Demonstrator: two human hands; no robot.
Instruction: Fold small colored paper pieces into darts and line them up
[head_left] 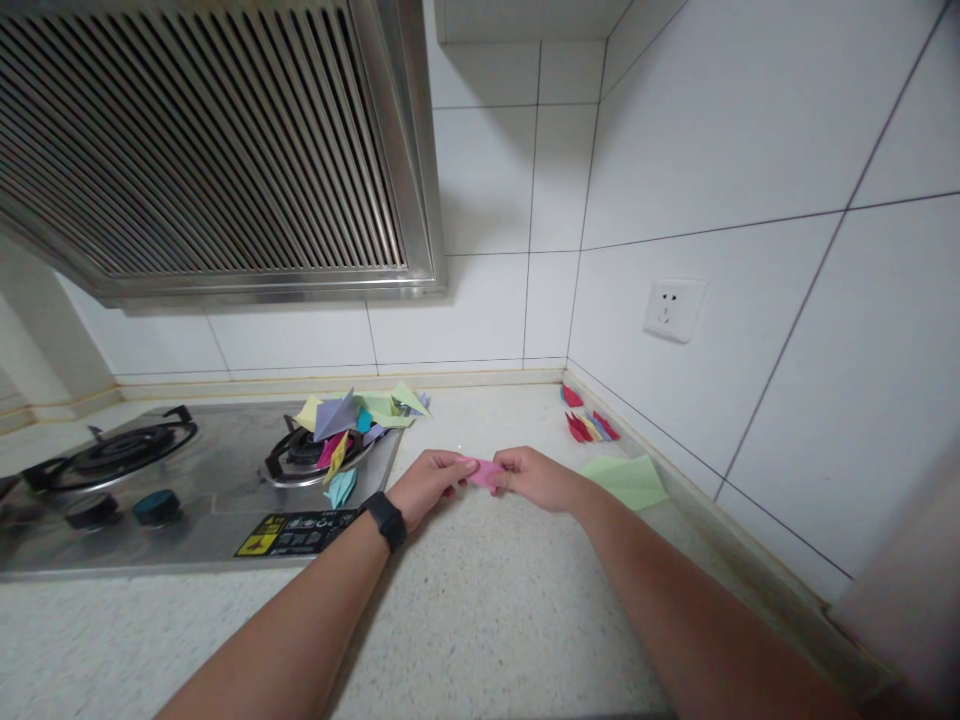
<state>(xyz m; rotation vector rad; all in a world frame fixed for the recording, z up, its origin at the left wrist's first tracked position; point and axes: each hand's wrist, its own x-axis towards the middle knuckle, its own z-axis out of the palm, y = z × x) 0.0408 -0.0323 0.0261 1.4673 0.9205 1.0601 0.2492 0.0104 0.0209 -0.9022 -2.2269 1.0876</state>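
Note:
A small folded piece of pink paper [481, 474] is held between my two hands, just over the speckled countertop [480, 600]. My left hand [433, 482], with a black watch on its wrist, pinches the paper's left end between thumb and fingers. The right end is gripped by my right hand [534, 478], its fingertips closed on the edge. A flat light green sheet [628, 482] lies on the counter beyond my right forearm, partly covered by it. The exact folds of the pink paper are too small to make out.
On the left, a gas stove [217, 500] carries a pile of colourful folded papers [337, 415] over its right burner. Small red, yellow and purple folded pieces [592, 427] lie by the right wall. A range hood [225, 150] hangs above; a socket [674, 309] is on the tiles.

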